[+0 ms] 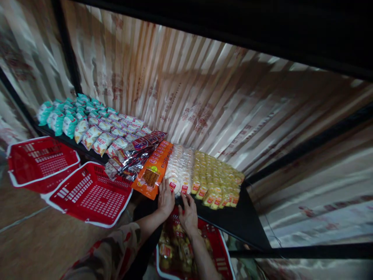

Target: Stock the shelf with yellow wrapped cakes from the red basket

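My left hand (pixel 166 199) is at the shelf's front edge. Its fingers are stretched out against the front of the white wrapped packages (pixel 178 165), close to an orange snack bag (pixel 153 171). Just to the right, my right hand (pixel 189 214) has its thumb and fingers apart, with the fingertips at the lower front of the same packages. Neither hand is closed around anything. The white packages stand in rows between the orange bag and the yellow wrapped packages (pixel 214 177). Below my right arm, a red basket (pixel 214 237) contains yellow-wrapped packages.
Dark shiny snack bags (pixel 136 155), white snack bags (pixel 112 132) and teal snack bags (pixel 68 116) line the shelf (pixel 247 217) leftward. Two red baskets (pixel 96 194) stand at the left. A black beam (pixel 233 27) crosses overhead; pleated printed sheeting (pixel 198 89) hangs behind.
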